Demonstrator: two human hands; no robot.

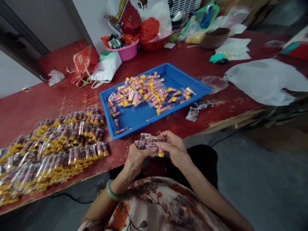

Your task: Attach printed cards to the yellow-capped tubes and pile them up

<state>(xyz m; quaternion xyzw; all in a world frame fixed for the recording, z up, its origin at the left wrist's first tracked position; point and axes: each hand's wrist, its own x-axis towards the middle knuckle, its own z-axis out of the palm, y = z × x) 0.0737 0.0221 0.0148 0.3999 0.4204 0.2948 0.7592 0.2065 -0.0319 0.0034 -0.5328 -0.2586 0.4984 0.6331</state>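
My left hand (137,157) is closed around a small stack of printed paper labels (146,141), held at the table's front edge. My right hand (173,147) pinches a small pink tube with a yellow cap (160,152) against that stack. Just beyond my hands lies a blue plastic tray (134,120) with several loose tubes in clear wrappers (146,91) heaped in its far half. A green bangle sits on my left wrist.
Rows of several wrapped tubes (53,144) cover the red table (33,106) at left. Small label packets (192,114) lie right of the tray, a white plastic bag (264,80) further right. Pink and red basins, bags and papers crowd the back edge.
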